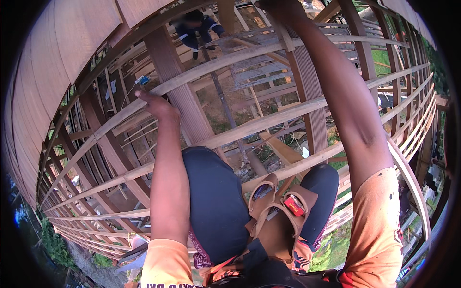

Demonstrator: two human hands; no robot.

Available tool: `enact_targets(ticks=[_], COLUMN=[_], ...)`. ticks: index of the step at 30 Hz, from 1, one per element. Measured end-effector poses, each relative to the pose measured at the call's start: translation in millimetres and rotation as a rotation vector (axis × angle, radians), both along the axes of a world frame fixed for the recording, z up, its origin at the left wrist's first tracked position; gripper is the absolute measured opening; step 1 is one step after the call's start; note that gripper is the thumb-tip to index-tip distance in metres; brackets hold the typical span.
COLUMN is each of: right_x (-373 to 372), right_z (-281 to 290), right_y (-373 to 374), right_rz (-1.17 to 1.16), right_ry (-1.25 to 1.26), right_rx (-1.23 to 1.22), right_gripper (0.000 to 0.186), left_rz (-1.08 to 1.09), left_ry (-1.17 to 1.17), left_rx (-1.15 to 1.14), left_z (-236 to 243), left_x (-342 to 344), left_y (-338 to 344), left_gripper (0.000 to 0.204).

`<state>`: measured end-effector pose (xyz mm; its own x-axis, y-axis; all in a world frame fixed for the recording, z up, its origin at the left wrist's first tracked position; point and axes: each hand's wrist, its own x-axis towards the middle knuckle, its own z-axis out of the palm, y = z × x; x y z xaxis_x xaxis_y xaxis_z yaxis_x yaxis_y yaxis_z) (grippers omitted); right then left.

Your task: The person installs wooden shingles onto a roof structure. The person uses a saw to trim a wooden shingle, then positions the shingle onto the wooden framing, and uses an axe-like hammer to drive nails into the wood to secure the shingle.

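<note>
My left hand (162, 106) lies over a long wooden batten (206, 66), closed round it beside a wide brown rafter (175, 81). One of its digits points past the batten, close to a small blue object with a thin cord (142, 80); the other fingers are mostly hidden. Stretched far forward, my right hand (284, 10) is dark and partly cut off by the top edge. It is above a short upright strip of wood (286, 39), and its grip does not show. A brown tool pouch (273, 223) with a red box (294, 205) hangs between my legs.
Several curved-looking battens cross the rafters, with open gaps down to the ground. Overlapping brown roof boards (62, 53) cover the far left. Below, a person in dark clothing (197, 29) is among timber. A grey slatted panel (261, 72) and a loose plank (283, 150) are also below.
</note>
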<state>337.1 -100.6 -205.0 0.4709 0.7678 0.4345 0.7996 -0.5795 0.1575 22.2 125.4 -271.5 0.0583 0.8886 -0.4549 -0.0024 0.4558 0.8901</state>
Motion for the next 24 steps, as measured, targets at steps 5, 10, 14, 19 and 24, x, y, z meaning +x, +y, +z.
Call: enact_targets(ticks=[5, 10, 14, 19, 24], right_x=[11, -4, -33, 11, 30], right_z=[-4, 7, 35, 5, -13], right_y=[-20, -20, -7, -32, -25], right_rz=[0.088, 0.017, -0.3, -0.186, -0.109], right_ry=[-0.174, -0.011, 0.481, 0.215, 0.259], right_rx=[-0.004, 0.048, 0.078, 0.072, 0.021], right_gripper=[0.034, 0.033, 0.033, 0.039, 0.041], left_rz=[0.022, 0.007, 0.055, 0.074, 0.054], left_ry=[-0.05, -0.108, -0.063, 0.103, 0.193], left_rx=[0.044, 0.068, 0.091, 0.062, 0.048], left_z=[1, -9, -9, -3, -12], left_x=[9, 5, -5, 12, 26], left_y=[-8, -6, 6, -10, -15], left_gripper=[0.104, 0.108, 0.109, 0.104, 0.097])
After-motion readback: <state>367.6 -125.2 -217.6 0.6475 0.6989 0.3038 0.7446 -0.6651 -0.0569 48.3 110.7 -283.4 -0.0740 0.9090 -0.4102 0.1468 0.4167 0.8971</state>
